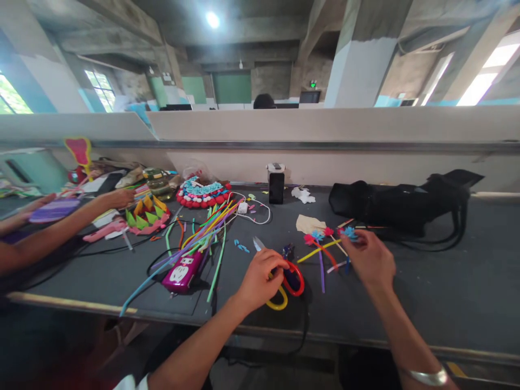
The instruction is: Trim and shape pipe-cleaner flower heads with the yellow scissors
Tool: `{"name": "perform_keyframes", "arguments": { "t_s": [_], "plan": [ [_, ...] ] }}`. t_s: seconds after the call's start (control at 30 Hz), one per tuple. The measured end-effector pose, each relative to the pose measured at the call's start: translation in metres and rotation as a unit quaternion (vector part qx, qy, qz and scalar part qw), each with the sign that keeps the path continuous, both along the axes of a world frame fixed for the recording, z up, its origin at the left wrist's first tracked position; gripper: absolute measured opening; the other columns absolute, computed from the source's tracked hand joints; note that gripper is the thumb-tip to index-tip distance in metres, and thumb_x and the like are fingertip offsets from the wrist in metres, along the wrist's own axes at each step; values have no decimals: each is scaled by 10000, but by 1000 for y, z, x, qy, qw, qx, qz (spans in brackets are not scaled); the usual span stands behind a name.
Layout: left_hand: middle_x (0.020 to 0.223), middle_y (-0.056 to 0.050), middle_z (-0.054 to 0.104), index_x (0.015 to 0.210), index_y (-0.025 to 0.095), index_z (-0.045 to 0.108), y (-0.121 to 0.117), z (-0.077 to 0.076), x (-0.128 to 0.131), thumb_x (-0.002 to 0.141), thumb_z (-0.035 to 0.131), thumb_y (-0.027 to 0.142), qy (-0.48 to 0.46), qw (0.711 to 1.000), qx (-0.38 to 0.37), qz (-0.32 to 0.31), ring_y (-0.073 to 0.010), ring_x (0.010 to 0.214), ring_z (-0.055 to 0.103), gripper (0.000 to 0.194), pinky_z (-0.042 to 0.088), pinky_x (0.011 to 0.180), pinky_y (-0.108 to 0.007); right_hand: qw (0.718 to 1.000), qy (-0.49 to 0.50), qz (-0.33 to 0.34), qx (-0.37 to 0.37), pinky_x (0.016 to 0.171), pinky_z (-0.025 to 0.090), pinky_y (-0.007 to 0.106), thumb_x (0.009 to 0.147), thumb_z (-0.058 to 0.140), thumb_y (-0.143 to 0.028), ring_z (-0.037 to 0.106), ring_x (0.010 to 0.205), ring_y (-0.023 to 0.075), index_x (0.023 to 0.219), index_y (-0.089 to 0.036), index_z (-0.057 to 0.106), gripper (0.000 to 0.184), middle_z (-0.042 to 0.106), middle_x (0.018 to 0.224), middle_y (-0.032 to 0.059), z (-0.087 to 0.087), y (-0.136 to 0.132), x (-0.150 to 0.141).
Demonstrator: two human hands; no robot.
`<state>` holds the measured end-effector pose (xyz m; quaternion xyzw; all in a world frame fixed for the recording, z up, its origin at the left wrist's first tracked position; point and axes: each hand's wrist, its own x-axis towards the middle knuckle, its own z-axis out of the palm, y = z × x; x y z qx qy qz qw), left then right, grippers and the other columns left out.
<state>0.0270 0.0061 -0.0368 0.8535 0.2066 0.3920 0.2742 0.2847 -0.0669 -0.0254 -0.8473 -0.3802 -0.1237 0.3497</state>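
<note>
My left hand is closed over the middle of a pair of scissors with one red and one yellow handle loop. The blade tip points away from me past my knuckles; the pivot is hidden under the hand. To the right, my right hand pinches a small blue flower between thumb and fingertips. Red and blue flowers on stems lie just left of it, crossed with a yellow strip and a purple strip. A beige scrap is behind them.
Colourful strips spread over a purple power bank. A phone stands upright at the back. A black bag lies back right. Another person's arm reaches in at left near a crown-like craft.
</note>
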Motion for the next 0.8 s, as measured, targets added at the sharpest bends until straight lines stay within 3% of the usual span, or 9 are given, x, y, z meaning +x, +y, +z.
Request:
{"name": "perform_keyframes", "arguments": {
  "t_s": [0.1,0.2,0.23,0.33,0.43,0.57,0.67,0.8],
  "plan": [
    [909,-52,652,902,193,675,-1,6,1,804,523,72,-47,997,-55,4,-177,887,597,217,464,820,-320,990,-64,-21,127,821,458,315,914,500,-409,599,817,200,1139,-130,588,369,648,962,103,18,-11,-14],
    [946,-62,643,982,188,665,-1,13,-2,835,557,150,-103,989,-101,28,-182,885,587,186,464,813,-315,975,-99,-4,197,752,476,302,883,567,-425,541,666,160,1105,-137,600,365,628,879,72,27,-21,-37],
    [966,-66,639,1007,188,660,0,15,-4,845,568,182,-123,985,-117,41,-182,888,582,187,462,819,-316,970,-108,17,218,708,479,289,867,601,-408,507,599,136,1094,-157,606,338,620,856,49,28,-23,-46],
    [1015,-76,636,1061,189,655,4,21,-9,867,584,270,-155,969,-183,52,-185,928,576,222,450,853,-317,938,-91,174,285,589,459,255,843,659,-272,494,557,116,1105,-193,608,279,596,811,13,27,-23,-73],
    [951,-73,661,1053,175,670,3,23,-12,863,602,360,-127,946,-296,-14,-179,883,592,274,459,805,-301,916,-69,292,265,589,475,267,859,639,-224,507,552,118,1115,-207,600,259,596,787,0,22,-16,-95],
    [792,-39,654,970,145,678,-4,22,-11,800,678,409,-157,884,-424,-123,-139,707,592,314,471,696,-275,896,-63,376,226,649,521,295,873,630,-267,587,645,147,1113,-229,603,245,648,841,18,14,-5,-112],
    [676,-6,607,878,134,671,-7,24,-10,745,737,392,-189,841,-488,-133,-83,539,509,298,393,528,-214,895,-47,389,211,598,528,269,883,623,-309,611,672,151,1184,-222,570,318,659,892,36,9,-2,-115],
    [602,21,550,787,132,644,-2,31,-12,697,781,347,-257,793,-542,-106,-28,453,357,271,214,440,-189,928,5,339,154,522,521,237,910,564,-403,618,635,140,1303,-197,463,454,654,913,38,2,-5,-111]
  ]
}}
